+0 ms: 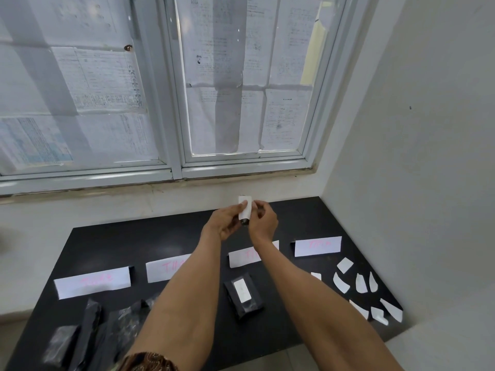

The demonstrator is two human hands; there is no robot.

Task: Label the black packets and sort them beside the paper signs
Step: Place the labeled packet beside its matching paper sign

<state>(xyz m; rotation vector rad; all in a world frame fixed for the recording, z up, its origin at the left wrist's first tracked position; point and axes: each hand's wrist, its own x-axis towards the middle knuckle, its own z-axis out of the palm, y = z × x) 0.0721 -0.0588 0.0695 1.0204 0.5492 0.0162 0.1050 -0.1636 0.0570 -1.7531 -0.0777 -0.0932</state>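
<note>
Closest of all, a patterned sleeve [147,361] covers the left arm, and both bare arms reach out over the black table [300,223]. Low on the left lies a heap of black packets [88,328] with no stickers on them, so they look like the ones waiting for a turn. A bit further on, one labelled packet [243,294] lies flat with a white sticker on top. It sits just in front of the third sign [241,259], so it seems to be sorted. Off to the right, loose white stickers [361,283] are spread apart from each other, likely so each one is easy to pick up. Behind them the paper signs [92,282] stand in a row of four, with pink writing too blurry to read. Past the signs, both hands are lifted up over the far end of the table. Between them is a held packet [245,223], mostly hidden under a white label [245,208]. The left hand [225,222] grips it with its thumb flat on the label. The right hand [263,222] has its fingers curled and pinches the other edge. My guess is that the label is being stuck on. Farthest away is a window [174,129] covered with printed sheets [107,81].
</note>
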